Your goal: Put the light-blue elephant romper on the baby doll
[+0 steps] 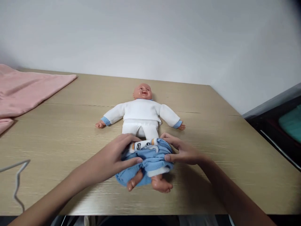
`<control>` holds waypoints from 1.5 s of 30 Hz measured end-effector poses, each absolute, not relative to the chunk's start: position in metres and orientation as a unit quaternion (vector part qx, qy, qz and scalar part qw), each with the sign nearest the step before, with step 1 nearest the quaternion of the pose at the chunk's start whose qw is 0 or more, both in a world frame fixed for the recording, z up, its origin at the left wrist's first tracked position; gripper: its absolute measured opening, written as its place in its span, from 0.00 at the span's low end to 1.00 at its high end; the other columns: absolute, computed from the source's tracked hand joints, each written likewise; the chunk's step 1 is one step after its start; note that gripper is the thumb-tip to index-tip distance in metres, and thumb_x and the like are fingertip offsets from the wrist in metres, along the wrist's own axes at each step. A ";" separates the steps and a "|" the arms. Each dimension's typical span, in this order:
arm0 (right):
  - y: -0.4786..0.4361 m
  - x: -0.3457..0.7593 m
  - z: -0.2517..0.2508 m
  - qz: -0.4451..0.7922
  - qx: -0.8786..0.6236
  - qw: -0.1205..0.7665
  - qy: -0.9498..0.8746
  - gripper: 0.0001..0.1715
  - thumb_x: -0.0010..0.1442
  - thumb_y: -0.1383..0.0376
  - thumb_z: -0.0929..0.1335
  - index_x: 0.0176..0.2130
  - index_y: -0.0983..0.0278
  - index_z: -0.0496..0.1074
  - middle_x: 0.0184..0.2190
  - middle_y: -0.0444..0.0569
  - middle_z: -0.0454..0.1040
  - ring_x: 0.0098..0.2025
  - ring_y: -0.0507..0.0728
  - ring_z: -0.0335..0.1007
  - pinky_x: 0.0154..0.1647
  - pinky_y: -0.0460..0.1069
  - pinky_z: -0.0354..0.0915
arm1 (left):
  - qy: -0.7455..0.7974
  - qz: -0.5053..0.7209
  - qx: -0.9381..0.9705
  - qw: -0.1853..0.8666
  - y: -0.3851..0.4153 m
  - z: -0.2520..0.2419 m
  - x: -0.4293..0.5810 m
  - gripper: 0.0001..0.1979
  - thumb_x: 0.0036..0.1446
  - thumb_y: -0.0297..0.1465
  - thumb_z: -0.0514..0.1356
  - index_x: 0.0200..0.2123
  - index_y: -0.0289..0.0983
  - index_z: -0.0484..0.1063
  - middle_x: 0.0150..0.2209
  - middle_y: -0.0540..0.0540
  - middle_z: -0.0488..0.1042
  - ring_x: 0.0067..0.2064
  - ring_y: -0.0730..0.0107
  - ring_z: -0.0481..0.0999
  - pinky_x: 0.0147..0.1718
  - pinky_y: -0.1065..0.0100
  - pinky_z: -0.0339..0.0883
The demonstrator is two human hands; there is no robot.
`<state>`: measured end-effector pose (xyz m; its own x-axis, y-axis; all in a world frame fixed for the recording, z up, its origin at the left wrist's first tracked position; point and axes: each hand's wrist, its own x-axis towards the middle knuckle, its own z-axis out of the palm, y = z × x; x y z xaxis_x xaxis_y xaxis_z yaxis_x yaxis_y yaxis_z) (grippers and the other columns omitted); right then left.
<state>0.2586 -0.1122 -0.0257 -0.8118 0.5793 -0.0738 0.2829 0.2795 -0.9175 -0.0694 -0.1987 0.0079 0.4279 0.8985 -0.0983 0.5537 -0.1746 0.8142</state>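
A baby doll (142, 110) in a white long-sleeved top with blue cuffs lies on its back, head away from me, arms spread. Blue doll pants (150, 158) with a printed face on a white band are bunched around its lower legs, and both bare feet stick out below. My left hand (123, 153) grips the pants on the left side, thumb on the front and fingers behind the waistband. On the right side my right hand (177, 150) pinches the same pants between thumb and fingers. White cloth covers the doll's thighs.
A pink cloth (28, 89) lies on the wooden table (77, 131) at the far left. A white cord (17, 182) bends across the near left corner. Behind the table rises a pale wall; a dark object with green fabric (291, 122) stands at the right.
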 end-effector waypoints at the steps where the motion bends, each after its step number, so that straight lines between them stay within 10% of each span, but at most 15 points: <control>1: -0.117 0.255 -0.024 0.530 -0.286 0.143 -0.785 0.25 0.70 0.40 0.75 0.49 0.58 0.80 0.47 0.47 0.69 0.49 0.60 0.70 0.53 0.53 0.72 | 0.519 0.218 0.724 0.398 -0.205 0.002 -0.078 0.24 0.73 0.52 0.66 0.63 0.48 0.76 0.62 0.43 0.79 0.62 0.48 0.77 0.63 0.51 0.72; 15: -0.116 0.220 -0.058 0.591 -0.394 0.343 -0.615 0.26 0.67 0.42 0.76 0.48 0.58 0.76 0.44 0.45 0.78 0.48 0.58 0.74 0.56 0.52 0.72 | 0.506 0.312 0.659 0.460 -0.221 -0.018 -0.087 0.14 0.76 0.47 0.63 0.46 0.43 0.74 0.59 0.43 0.74 0.65 0.55 0.74 0.67 0.56 0.69; 24: -0.100 0.206 -0.072 0.477 -0.401 0.398 -0.674 0.19 0.69 0.48 0.76 0.44 0.59 0.74 0.38 0.42 0.73 0.43 0.58 0.70 0.51 0.52 0.67 | 0.528 0.387 0.580 0.484 -0.199 -0.056 -0.079 0.21 0.78 0.54 0.56 0.51 0.41 0.65 0.37 0.52 0.70 0.37 0.67 0.68 0.38 0.65 0.65; 30: -0.097 0.206 -0.065 0.373 -0.376 0.421 -0.736 0.12 0.68 0.53 0.76 0.43 0.58 0.77 0.40 0.46 0.77 0.46 0.62 0.74 0.52 0.56 0.68 | 0.556 0.415 0.632 0.345 -0.198 -0.065 -0.082 0.17 0.70 0.45 0.70 0.54 0.43 0.75 0.48 0.45 0.73 0.52 0.55 0.76 0.56 0.53 0.72; 35: -0.097 0.196 -0.063 0.367 -0.392 0.459 -0.708 0.09 0.70 0.56 0.73 0.45 0.57 0.76 0.44 0.47 0.80 0.49 0.63 0.77 0.57 0.57 0.68 | 0.543 0.400 0.713 0.195 -0.195 -0.066 -0.083 0.07 0.76 0.38 0.61 0.45 0.42 0.73 0.69 0.35 0.69 0.73 0.45 0.68 0.72 0.42 0.62; 45: -0.047 0.180 -0.088 0.430 -0.456 0.466 -0.625 0.19 0.61 0.47 0.73 0.42 0.57 0.71 0.36 0.43 0.74 0.41 0.60 0.70 0.44 0.51 0.66 | 0.548 0.480 0.615 0.302 -0.112 -0.067 -0.091 0.11 0.71 0.42 0.61 0.44 0.42 0.65 0.36 0.51 0.70 0.37 0.65 0.70 0.40 0.64 0.66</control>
